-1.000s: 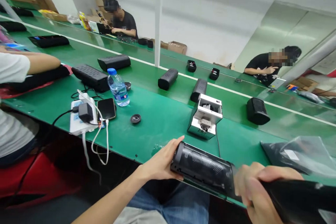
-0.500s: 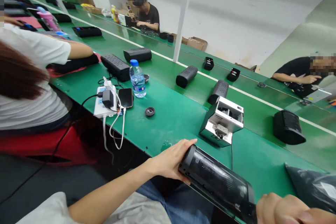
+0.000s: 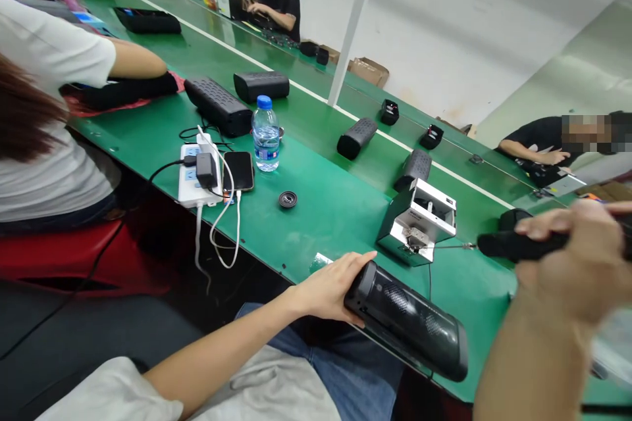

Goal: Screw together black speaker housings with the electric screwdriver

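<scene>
Head view: we sat at a long green assembly desk (image 3: 326, 210) with a black cylindrical speaker (image 3: 405, 319) lying on a slant over its near edge, above our blue jeans (image 3: 320, 368). Our left hand (image 3: 326, 293) cupped the speaker's near end, its grip clamped around the casing with the fingers spread along the top. The speaker's far end stood bare and clear of both hands. Well apart to the right, our right hand (image 3: 567, 256) was raised, its grip closed on a slim black piece (image 3: 518, 245), partly hidden by the fingers. A thin metal rod (image 3: 457, 246) ran from that piece toward a white metal fixture (image 3: 416, 223) on the desk; we could not tell whether the two touched. Beyond lay a white power strip (image 3: 195, 177) with a black charger (image 3: 206, 170), a smartphone (image 3: 238, 171), a plastic water bottle (image 3: 265, 135) and a small round speaker driver (image 3: 287, 199). Two more black speakers (image 3: 220, 106) sat further along, beside a seated co-worker's arm (image 3: 138, 59). Other workers in black T-shirts (image 3: 281, 6) bent over their hands across the line, one of them reflected in a mirror-like panel.
</scene>
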Action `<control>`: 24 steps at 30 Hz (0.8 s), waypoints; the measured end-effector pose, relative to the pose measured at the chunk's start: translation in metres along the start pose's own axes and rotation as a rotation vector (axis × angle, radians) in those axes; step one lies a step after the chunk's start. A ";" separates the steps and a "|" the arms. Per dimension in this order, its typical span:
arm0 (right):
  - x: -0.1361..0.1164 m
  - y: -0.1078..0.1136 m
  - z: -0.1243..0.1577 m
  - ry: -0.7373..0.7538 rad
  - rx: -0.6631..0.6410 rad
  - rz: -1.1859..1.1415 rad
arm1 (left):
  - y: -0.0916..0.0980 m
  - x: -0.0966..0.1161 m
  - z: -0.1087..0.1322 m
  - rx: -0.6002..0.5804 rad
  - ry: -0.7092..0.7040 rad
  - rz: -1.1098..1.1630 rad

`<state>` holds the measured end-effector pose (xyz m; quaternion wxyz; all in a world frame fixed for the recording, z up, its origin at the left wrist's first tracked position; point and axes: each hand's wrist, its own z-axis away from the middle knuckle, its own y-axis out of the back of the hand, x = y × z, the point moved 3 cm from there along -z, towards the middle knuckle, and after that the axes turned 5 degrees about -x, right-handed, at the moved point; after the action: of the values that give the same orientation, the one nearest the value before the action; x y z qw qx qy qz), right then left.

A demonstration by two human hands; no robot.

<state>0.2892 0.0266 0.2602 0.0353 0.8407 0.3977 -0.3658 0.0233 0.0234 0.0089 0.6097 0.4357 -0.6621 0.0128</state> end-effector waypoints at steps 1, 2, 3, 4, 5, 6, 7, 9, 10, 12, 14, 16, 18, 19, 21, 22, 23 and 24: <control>0.004 -0.016 0.002 0.033 -0.017 0.008 | 0.000 0.000 0.000 -0.007 0.009 -0.002; 0.008 -0.028 0.005 0.063 -0.043 0.010 | 0.000 0.000 0.000 -0.013 0.015 -0.003; 0.013 -0.036 0.006 0.065 -0.070 0.028 | 0.000 0.000 0.000 -0.018 0.018 -0.002; 0.018 -0.040 0.007 0.049 -0.092 0.053 | 0.000 0.000 0.000 -0.018 0.018 0.000; 0.022 -0.041 0.008 0.037 -0.106 0.067 | 0.000 0.000 0.000 -0.017 0.016 0.001; 0.026 -0.041 0.008 0.023 -0.118 0.077 | 0.000 0.000 0.000 -0.016 0.012 0.004; 0.029 -0.040 0.008 0.012 -0.124 0.084 | 0.001 0.001 0.000 -0.012 0.008 0.008; 0.033 -0.038 0.009 -0.015 -0.128 0.094 | 0.001 0.001 -0.001 -0.009 0.002 0.013; 0.034 -0.037 0.009 -0.029 -0.132 0.099 | 0.001 0.001 -0.001 -0.008 0.000 0.015; 0.035 -0.036 0.011 -0.056 -0.145 0.102 | 0.000 0.000 -0.001 -0.004 0.002 0.019; 0.034 -0.035 0.013 -0.076 -0.162 0.095 | -0.001 -0.001 -0.001 0.002 0.007 0.023; 0.032 -0.033 0.013 -0.060 -0.150 0.080 | -0.002 -0.003 -0.002 0.003 0.007 0.024; 0.029 -0.029 0.011 -0.003 -0.103 0.063 | -0.004 -0.005 -0.001 0.001 0.006 0.015; 0.029 -0.028 0.009 0.029 -0.077 0.055 | -0.005 -0.007 -0.001 0.001 0.009 0.008; 0.030 -0.028 0.007 0.065 -0.055 0.044 | -0.005 -0.008 -0.001 0.003 0.015 -0.005; 0.031 -0.029 0.006 0.060 -0.066 0.040 | -0.005 -0.008 -0.001 0.004 0.017 -0.009; 0.033 -0.030 0.005 0.046 -0.082 0.037 | -0.005 -0.009 -0.001 0.005 0.016 -0.012; 0.035 -0.031 0.005 0.028 -0.096 0.033 | -0.005 -0.009 -0.001 0.008 0.013 -0.015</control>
<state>0.2792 0.0690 0.2412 0.0764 0.8496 0.4012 -0.3339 0.0256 0.0255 -0.0006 0.6125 0.4427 -0.6547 0.0137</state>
